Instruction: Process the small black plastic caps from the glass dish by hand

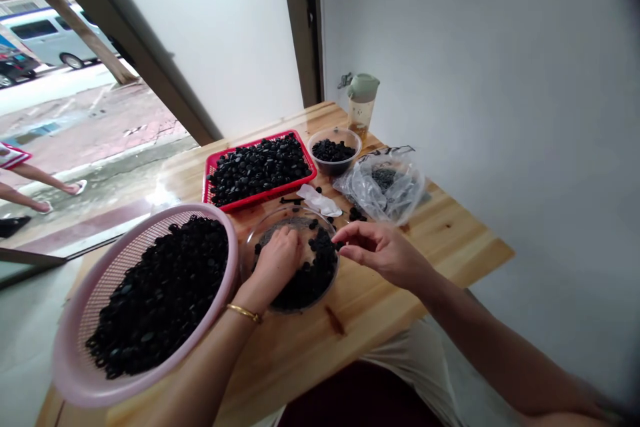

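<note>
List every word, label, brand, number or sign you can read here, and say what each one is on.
No text can be read anywhere in this picture.
Lidded jug: tiny dark specks, too small to tell whether they are print.
Plastic bag: dark marks at its top edge, too blurred to read as lettering.
Van outside: no readable writing.

a gold bangle is worn on the left wrist, both forearms are left bare, and a dark maroon garment is seen beside pale cloth.
</note>
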The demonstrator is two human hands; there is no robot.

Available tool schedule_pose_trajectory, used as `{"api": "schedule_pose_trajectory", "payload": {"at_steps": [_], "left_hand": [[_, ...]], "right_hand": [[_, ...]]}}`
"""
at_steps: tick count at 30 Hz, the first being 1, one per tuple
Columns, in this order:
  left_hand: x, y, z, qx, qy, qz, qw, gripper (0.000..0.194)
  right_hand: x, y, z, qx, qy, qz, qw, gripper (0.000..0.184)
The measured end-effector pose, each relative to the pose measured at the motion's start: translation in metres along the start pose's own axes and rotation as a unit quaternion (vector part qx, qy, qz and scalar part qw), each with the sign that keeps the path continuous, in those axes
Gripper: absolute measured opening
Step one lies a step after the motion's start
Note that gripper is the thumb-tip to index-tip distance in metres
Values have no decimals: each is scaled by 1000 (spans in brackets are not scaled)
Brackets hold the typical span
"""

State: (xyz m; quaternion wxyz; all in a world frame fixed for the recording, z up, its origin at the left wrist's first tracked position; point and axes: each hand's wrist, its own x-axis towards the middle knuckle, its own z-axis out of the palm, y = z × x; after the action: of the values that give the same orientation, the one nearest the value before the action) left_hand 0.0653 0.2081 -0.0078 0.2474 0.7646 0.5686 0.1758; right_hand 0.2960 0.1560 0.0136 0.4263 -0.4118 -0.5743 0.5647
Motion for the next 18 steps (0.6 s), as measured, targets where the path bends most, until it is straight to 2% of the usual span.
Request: {"api": "schedule_pose_trajectory", "payload": {"at_steps": [3, 5, 6, 7, 9, 10, 11, 14, 18], "left_hand": [[-15, 10, -12, -80, 46, -7, 996, 13], [-29, 20, -21, -164, 58, -31, 984, 20], [-35, 25, -24, -235, 56, -54, 969, 26], [-41, 30, -27, -343, 54, -89, 933, 32], [-51, 40, -30, -519, 51, -145, 841, 39], [-56, 43, -30, -578, 56, -165, 797, 41], [-59, 45, -29, -613, 61, -178, 768, 41], [-67, 45, -23, -663, 80, -202, 716, 42], [-74, 41, -15, -697, 90, -205, 681, 37]], "right_hand": [[5, 15, 9, 99, 15, 42, 994, 30], [8, 23, 17, 143, 17, 43, 989, 34], [8, 26, 21, 151, 19, 37, 988, 35], [8, 28, 26, 149, 22, 28, 988, 35], [8, 29, 34, 113, 36, 0, 993, 33], [8, 28, 38, 82, 46, -20, 995, 31], [7, 27, 42, 48, 58, -45, 996, 29], [5, 22, 50, -46, 89, -123, 987, 23], [4, 18, 57, -109, 115, -162, 974, 22]]}}
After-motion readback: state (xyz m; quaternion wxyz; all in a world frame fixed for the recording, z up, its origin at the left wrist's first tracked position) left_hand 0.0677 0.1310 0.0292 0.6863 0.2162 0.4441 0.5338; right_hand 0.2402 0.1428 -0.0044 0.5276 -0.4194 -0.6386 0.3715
